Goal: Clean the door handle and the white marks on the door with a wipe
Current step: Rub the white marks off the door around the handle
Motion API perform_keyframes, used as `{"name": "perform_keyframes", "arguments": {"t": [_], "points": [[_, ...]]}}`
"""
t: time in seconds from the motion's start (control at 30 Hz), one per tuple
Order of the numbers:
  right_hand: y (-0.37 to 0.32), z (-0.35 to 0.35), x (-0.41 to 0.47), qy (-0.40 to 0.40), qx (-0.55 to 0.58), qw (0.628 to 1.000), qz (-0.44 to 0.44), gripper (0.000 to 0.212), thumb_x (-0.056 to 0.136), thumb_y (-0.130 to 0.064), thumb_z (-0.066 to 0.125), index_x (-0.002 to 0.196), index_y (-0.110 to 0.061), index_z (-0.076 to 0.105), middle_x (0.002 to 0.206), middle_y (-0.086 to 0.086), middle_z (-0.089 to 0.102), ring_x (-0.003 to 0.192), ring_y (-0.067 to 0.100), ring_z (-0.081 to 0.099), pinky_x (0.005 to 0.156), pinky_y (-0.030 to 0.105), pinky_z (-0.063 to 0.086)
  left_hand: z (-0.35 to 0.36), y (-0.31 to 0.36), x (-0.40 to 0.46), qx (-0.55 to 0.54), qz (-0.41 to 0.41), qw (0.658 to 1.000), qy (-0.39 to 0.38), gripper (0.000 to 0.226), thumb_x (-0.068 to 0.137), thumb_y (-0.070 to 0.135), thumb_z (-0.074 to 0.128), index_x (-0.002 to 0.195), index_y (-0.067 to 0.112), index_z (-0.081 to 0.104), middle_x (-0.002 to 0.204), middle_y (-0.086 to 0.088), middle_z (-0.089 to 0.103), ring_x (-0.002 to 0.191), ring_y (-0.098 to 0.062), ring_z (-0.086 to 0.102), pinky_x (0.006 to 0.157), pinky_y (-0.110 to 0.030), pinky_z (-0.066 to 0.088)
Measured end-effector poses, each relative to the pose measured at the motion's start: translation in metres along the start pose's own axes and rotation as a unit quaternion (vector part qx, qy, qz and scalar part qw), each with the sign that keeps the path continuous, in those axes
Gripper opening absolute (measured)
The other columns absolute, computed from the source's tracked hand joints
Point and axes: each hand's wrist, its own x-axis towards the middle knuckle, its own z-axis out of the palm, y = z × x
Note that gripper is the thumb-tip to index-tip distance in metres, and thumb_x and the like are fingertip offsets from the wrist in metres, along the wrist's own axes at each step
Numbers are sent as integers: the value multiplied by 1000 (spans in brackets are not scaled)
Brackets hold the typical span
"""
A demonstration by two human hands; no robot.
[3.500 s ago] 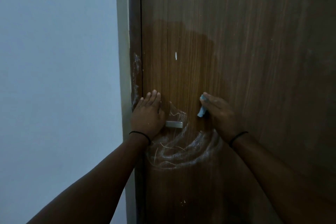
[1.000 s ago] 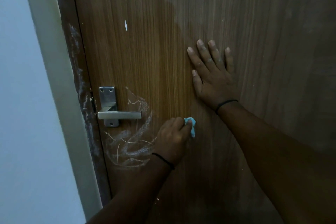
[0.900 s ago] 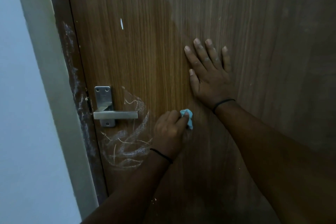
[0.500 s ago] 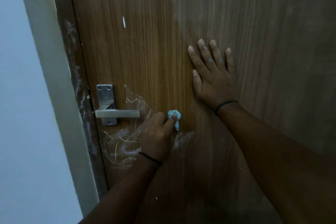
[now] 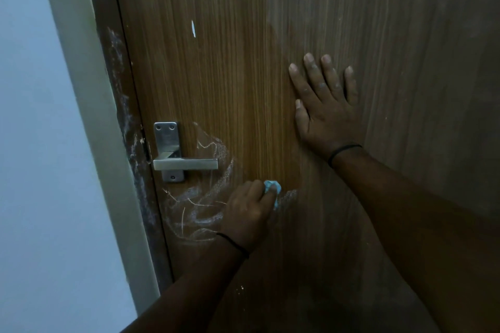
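Observation:
A brown wooden door [image 5: 243, 76] fills the view. Its metal lever handle [image 5: 185, 163] sits at the left edge. White chalky marks [image 5: 197, 211] curve below and to the right of the handle. My left hand [image 5: 250, 211] grips a small balled-up blue wipe [image 5: 272, 189] and presses it on the door at the right end of the marks. My right hand [image 5: 324, 105] lies flat on the door higher up, fingers spread. A small white fleck [image 5: 193, 28] sits above the handle.
The dark door frame [image 5: 127, 127] to the left carries white smears. Beyond it run a pale jamb [image 5: 89, 116] and a light wall [image 5: 32, 143]. A darker patch covers the upper middle of the door.
My left hand has slid the wipe leftward and down along the door towards the white marks. My right hand has stayed flat in place. Earlier the wipe was in my right hand.

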Motion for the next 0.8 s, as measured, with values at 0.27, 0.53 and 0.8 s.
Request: {"name": "perform_keyframes", "arguments": {"t": [0.27,0.53,0.8], "points": [[1,2,0,15,-4,1000,-3,55,101,-34,35,154,-26,24,161,0,22,150,23,15,118,57,16,10,17,21,-5,52,998,-21,19,83,12,70,100,5,71,80,-6,60,68,-18,55,57,-30,44],[1,4,0,25,1,1000,-4,54,101,-34,35,154,-26,24,161,1,24,150,23,16,118,56,15,10,19,5,5,100,992,-79,28,79,19,77,104,10,72,87,-6,65,73,-17,60,59,-30,48],[-1,0,-1,16,-9,1000,2,54,101,-34,33,154,-26,25,161,0,23,150,24,17,118,55,16,-12,-30,-1,36,-18,998,38,31,81,16,72,108,1,70,82,-13,60,66,-23,53,55,-32,44]]}}
